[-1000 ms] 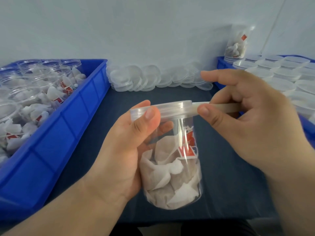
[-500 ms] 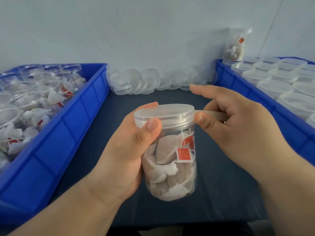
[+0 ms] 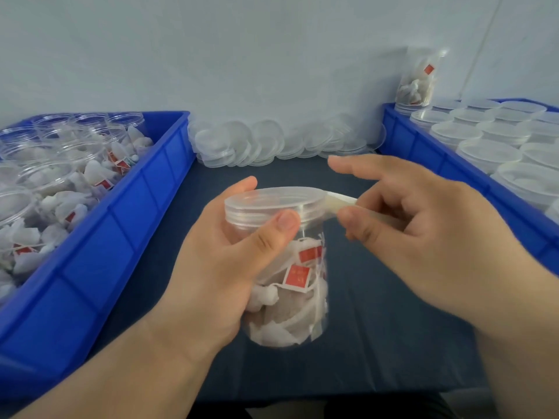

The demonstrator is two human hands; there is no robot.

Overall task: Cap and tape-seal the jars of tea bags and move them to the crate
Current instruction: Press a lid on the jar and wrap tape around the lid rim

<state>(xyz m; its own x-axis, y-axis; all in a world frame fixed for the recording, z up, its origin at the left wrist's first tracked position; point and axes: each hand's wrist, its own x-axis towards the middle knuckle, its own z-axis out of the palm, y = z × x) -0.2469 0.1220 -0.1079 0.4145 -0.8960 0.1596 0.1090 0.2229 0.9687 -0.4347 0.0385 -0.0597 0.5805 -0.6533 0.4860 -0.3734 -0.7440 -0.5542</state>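
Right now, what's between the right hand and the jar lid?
A strip of tape running from the lid of the jar to the right hand, which pinches it; head view.

I counted two blue plastic crates (image 3: 99, 237), at the frame's left and right edges. One clear capped jar of tea bags (image 3: 290, 297) was at centre, a second such jar (image 3: 417, 83) upper right, and one pale tape strip (image 3: 338, 204). Loose clear round lids (image 3: 242, 143) at top centre overlapped beyond counting.
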